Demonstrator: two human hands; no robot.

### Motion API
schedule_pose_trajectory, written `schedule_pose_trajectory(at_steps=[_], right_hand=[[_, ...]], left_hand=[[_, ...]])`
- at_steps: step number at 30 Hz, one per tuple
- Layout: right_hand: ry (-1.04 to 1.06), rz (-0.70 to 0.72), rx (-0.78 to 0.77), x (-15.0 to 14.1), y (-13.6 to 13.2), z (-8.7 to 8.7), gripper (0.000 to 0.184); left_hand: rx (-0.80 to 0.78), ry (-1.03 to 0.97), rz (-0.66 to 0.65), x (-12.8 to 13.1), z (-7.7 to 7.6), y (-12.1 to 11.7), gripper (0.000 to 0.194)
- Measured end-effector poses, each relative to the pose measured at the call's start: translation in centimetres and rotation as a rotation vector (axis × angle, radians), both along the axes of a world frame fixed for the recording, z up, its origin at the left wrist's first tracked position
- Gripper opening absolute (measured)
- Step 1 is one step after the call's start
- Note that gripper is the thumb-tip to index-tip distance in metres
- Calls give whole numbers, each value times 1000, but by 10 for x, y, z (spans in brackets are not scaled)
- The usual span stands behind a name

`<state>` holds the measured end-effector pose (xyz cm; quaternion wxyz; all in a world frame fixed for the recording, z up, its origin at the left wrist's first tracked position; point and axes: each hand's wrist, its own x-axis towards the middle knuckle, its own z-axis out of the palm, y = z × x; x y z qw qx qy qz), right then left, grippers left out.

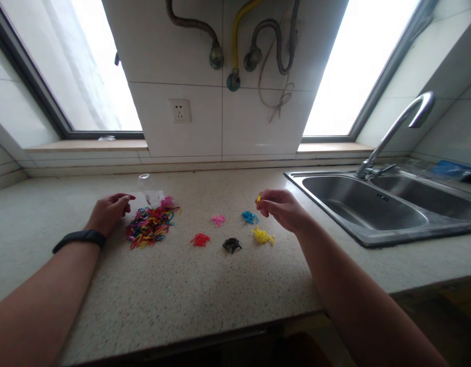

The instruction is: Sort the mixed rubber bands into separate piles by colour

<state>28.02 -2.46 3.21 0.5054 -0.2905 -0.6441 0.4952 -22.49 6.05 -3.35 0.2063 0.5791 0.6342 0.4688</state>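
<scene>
Between thumb and fingertips, my right hand [277,206] pinches a yellow rubber band [258,199] above the small yellow pile [263,236]. Small piles of blue [250,217], pink [218,219], red [200,239] and black rubber bands [232,245] lie apart from each other on the counter. My left hand [109,209] rests beside a large heap of mixed-colour rubber bands [151,224], its index finger stretched out and nothing visible in it. Behind that heap lies a clear plastic container [147,188], with a pink piece [167,202] next to it.
A steel double sink [335,234] with a curved tap [396,127] is set into the speckled counter [174,300] on the right. The tiled wall behind carries a socket [180,111] and several hoses and pipe fittings [216,55].
</scene>
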Motion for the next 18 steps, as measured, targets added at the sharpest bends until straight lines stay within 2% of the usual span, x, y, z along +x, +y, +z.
schedule_pose_trajectory(at_steps=[6, 14, 18], right_hand=[[-95, 47, -11, 7, 0, 3, 17], [-130, -16, -15, 11, -1, 5, 19], [-265, 1, -18, 16, -2, 9, 20]], left_hand=[[6, 11, 4, -1, 0, 0, 38], [2, 17, 4, -1, 0, 0, 41], [-11, 9, 14, 4, 4, -4, 42]])
